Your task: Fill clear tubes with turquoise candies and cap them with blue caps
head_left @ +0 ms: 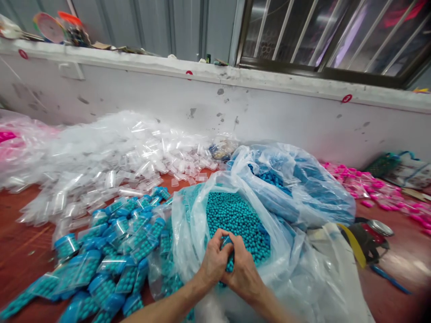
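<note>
Over an open plastic bag (188, 233) of teal beads (232, 215), my left hand (214, 256) and my right hand (241, 264) meet, fingers closed around one small jar (229, 255). A bit of its blue lid shows between my fingertips, with teal beads just below; my hands hide most of it. To the left lies a heap of clear jars (117, 251) filled with teal beads and capped with blue lids. Behind the bead bag, a second plastic bag (313, 193) holds blue lids (269, 177).
Clear empty tubes (101, 157) are piled at the back left on the red table (20, 251). Pink-capped pieces (370, 186) lie to the right. Nearer are a tape dispenser (367, 237) and a blue pen-like stick (390, 279). A white wall (161, 98) rises behind.
</note>
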`<act>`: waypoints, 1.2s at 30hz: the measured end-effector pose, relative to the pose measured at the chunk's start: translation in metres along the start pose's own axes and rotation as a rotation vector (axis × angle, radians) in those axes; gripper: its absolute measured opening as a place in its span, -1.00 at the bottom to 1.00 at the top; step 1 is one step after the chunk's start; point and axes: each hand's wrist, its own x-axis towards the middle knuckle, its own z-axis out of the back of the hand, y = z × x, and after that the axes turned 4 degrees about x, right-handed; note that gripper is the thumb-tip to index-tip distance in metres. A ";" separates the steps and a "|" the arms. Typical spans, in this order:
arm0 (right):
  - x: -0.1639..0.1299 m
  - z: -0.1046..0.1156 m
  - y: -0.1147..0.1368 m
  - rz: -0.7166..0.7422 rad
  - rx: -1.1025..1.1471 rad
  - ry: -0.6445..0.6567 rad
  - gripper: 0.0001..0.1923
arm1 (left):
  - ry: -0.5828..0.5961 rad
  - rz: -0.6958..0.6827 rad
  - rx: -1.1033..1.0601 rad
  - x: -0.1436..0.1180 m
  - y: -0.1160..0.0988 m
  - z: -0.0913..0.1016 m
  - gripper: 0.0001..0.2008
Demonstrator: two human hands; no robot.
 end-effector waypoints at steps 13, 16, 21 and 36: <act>0.014 0.003 0.007 0.007 -0.119 0.190 -0.21 | 0.033 -0.025 0.041 -0.009 -0.020 0.017 -0.89; 0.014 -0.007 0.008 0.092 -0.209 0.136 -0.22 | -0.054 -0.078 0.081 -0.016 -0.022 0.022 -0.93; 0.022 -0.022 0.022 0.115 -0.205 0.217 -0.21 | -0.102 -0.093 0.193 -0.023 -0.023 0.041 -0.91; 0.127 -0.118 0.136 0.554 -0.246 0.704 -0.55 | -0.851 0.200 0.988 -0.134 0.005 0.295 -0.60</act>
